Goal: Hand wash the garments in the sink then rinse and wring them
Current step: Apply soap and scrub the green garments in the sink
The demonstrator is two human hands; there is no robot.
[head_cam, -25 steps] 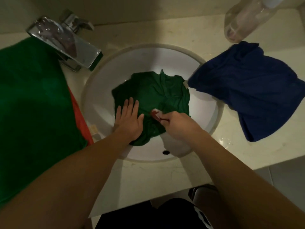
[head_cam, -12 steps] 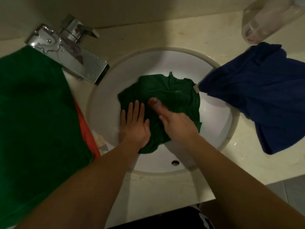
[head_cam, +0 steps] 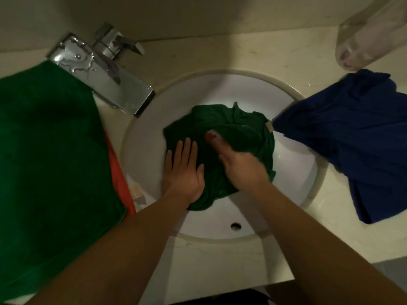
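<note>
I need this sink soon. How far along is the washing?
Nothing looks clearly finished. In hand: the green garment lies bunched in the sink, left hand flat on it, the blurred right hand working it. Left: no water runs from the tap, so its rinse and wring remain. The blue garment on the counter, its corner over the rim, and the green cloth and orange cloth by the tap probably wait.

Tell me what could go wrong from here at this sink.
1. The blue garment drapes over the sink rim, touching the green garment. The right hand working beside it could drag it in early, and dye might transfer.
2. The faucet spout overhangs the basin near the left hand, which is pressed flat on the garment. A forward stroke might knock knuckles against it.
3. Splashes may wet the green cloth on the counter.
</note>
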